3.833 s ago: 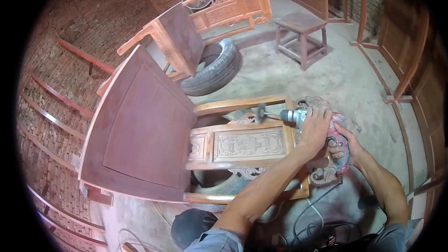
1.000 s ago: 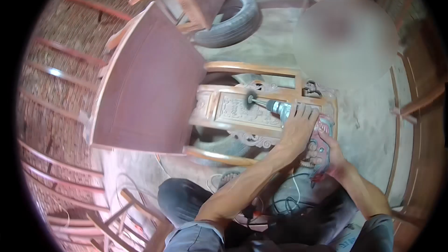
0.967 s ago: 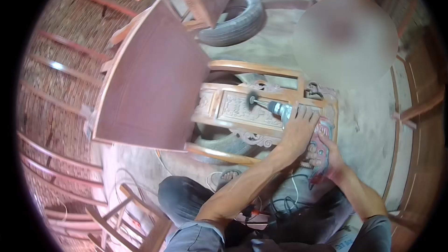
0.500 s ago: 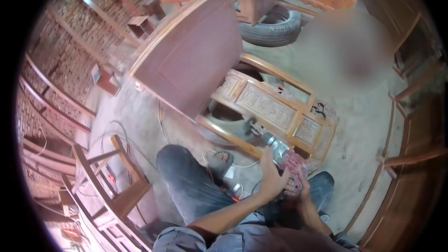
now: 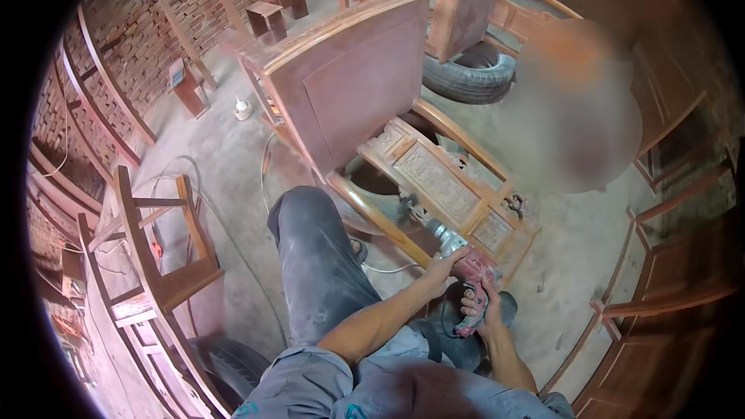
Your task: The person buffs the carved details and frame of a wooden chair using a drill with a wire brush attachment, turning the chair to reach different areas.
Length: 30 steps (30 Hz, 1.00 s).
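Observation:
A red power drill point(image 5: 475, 265) with a silver front is held in both hands. My right hand point(image 5: 483, 309) wraps round its handle. My left hand point(image 5: 441, 275) is closed on the front of the body, just behind the silver part. From the chuck a dark, rough-looking attachment point(image 5: 408, 205) extends toward the wooden chair point(image 5: 380, 226). Whether it touches the chair's wood cannot be made out. The chair lies with its carved back panel point(image 5: 438, 178) facing up, and its broad flat seat point(image 5: 357, 85) stands upright at the far side.
Tyres point(image 5: 469, 76) support the furniture. A slatted wooden frame point(image 5: 159, 271) stands at left, with cables point(image 5: 233, 256) along the concrete floor. A white bottle point(image 5: 243, 110) stands beyond. Panelled wood point(image 5: 660, 341) lines the right; a blurred patch hides part of the upper right.
The view has shifted, and my left knee now stands higher in it. My left hand, earlier with fingers extended along the drill, has closed round its front. My right hand keeps the handle.

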{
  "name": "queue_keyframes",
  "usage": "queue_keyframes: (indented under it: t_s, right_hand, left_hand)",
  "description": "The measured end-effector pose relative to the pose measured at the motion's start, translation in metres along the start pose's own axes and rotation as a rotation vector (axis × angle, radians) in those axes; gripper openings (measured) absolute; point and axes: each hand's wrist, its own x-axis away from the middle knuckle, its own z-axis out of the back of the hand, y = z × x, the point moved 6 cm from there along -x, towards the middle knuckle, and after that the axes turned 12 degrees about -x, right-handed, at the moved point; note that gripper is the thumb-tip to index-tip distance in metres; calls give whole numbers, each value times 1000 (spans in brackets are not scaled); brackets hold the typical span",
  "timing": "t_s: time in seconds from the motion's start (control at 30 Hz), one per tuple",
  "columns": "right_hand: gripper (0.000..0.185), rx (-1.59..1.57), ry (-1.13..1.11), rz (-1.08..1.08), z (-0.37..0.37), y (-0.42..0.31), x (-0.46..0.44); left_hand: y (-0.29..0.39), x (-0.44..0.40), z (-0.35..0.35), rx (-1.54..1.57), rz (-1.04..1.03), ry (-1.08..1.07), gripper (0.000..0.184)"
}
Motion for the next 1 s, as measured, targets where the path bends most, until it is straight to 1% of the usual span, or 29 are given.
queue_keyframes:
  t_s: [0.1, 0.17, 0.27, 0.3, 0.33, 0.37, 0.43, 0.53, 0.57, 0.67, 0.7, 0.73, 0.83, 0.9, 0.93, 1.0]
  right_hand:
    - [44, 37, 26, 37, -2, -9, -5]
    - [39, 25, 6, 12, -2, -13, -5]
    - [37, 43, 1, -21, 1, -18, 1]
    - [37, 55, 11, -25, 7, -17, 2]
    - [37, 70, 18, -32, 13, -17, 2]
    - [37, 47, -28, -51, 14, -16, 4]
    - [37, 27, -1, -17, 16, -13, 5]
    - [35, 9, 0, 11, 5, -10, -6]
    - [35, 26, -3, 13, -1, -9, -10]
    - [37, 13, -72, -19, -11, -7, -30]
    - [38, 17, -75, -16, -19, -5, -36]
    - [40, 23, -77, -11, -26, -4, -40]
    - [36, 14, -72, -8, -26, -3, -39]
    - [35, -17, -65, -44, -12, -6, -33]
    - [35, -11, -51, -35, -8, -7, -25]
    - [36, 3, -20, -19, 1, -10, -9]
  left_hand:
    - [-4, -18, 4, 30, -39, -4, 73]
    - [-17, -37, 7, 53, -43, 4, 75]
    - [-28, -42, 8, 128, -110, 6, 42]
    - [-28, -34, 4, 189, -128, -32, 41]
    - [-29, -27, 2, 156, -109, -8, 41]
    - [-28, -20, -1, 124, -95, 18, 41]
    - [-28, -22, 0, 48, -72, 43, 41]
    - [-16, -30, -1, 95, -169, 41, 41]
    - [-12, -33, 6, 78, -166, 99, 42]
    - [20, -27, 10, 140, -318, 65, 41]
    - [28, -24, 12, 127, -243, 36, 38]
    - [34, -26, 12, 139, -254, 19, 37]
    - [40, -25, 12, 177, -302, -12, 36]
    - [11, -38, 17, 80, -255, 30, 40]
    - [10, -32, 14, 32, -236, 50, 42]
    - [0, -21, 3, 31, -200, -11, 42]
